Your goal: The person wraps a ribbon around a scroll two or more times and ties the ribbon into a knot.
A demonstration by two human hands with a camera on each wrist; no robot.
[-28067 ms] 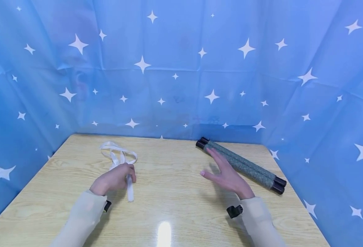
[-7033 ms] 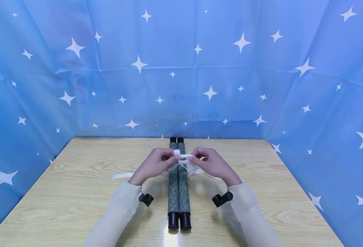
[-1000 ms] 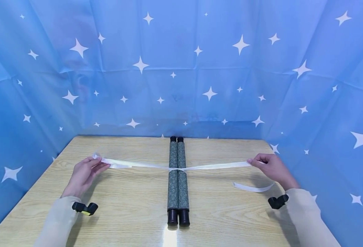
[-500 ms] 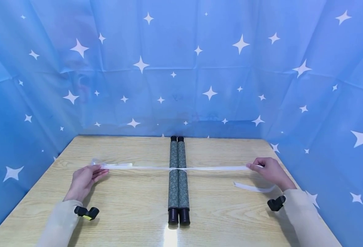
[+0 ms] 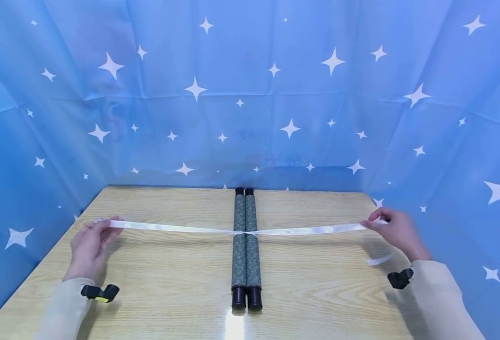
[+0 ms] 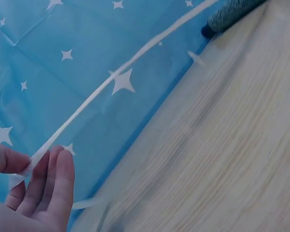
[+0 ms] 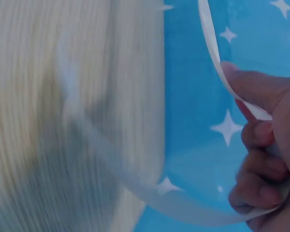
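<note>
Two green patterned rolls (image 5: 245,259) with dark end caps, like rolled scrolls, lie side by side down the middle of the table. A white ribbon (image 5: 169,227) passes round them and crosses on top, its two lengths stretched out sideways above the table. At the left, my left hand (image 5: 89,245) pinches one length between thumb and fingertips. My right hand (image 5: 399,233) pinches the other length at the far right. In the right wrist view, the ribbon's loose tail (image 7: 183,210) hangs from under curled fingers (image 7: 261,164) and swings, blurred.
The wooden table (image 5: 182,293) has its right edge under my right hand. A blue curtain (image 5: 250,118) with white stars closes off the back and both sides.
Long before, the ribbon lay heaped at left, the rolls slanted at right. Within the last second both hands move farther apart and rise, the ribbon sliding through the crossing; the rolls stay put.
</note>
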